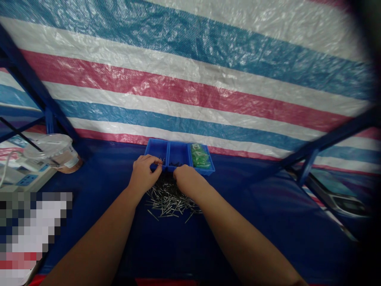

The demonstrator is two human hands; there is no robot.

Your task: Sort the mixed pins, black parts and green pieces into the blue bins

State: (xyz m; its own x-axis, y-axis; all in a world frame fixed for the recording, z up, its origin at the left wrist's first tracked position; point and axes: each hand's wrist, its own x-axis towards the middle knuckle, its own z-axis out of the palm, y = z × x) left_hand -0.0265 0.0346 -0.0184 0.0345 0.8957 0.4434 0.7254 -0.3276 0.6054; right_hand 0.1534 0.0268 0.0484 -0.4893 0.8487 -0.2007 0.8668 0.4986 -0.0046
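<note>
The fingers of my left hand [143,175] pinch a thin steel pin [162,161] at the blue plastic three-part tray [178,143] on the back edge of the dark blue bench [253,206], my right hand [186,178] hides its fingers so I cannot tell their state, and a careless wrist could scatter the loose pile of steel pins [169,198] just in front.

Left hand [144,176] pinching metal pins [162,161] at blue tray's [155,142] left compartment. Right hand [186,178] curled down at tray's front edge, above loose pin pile [169,200] on blue cloth [253,226]. Dark pins [175,164] in middle compartment; green packets [200,155] in right. Plastic cup [50,151], power strip [32,174] off left.
</note>
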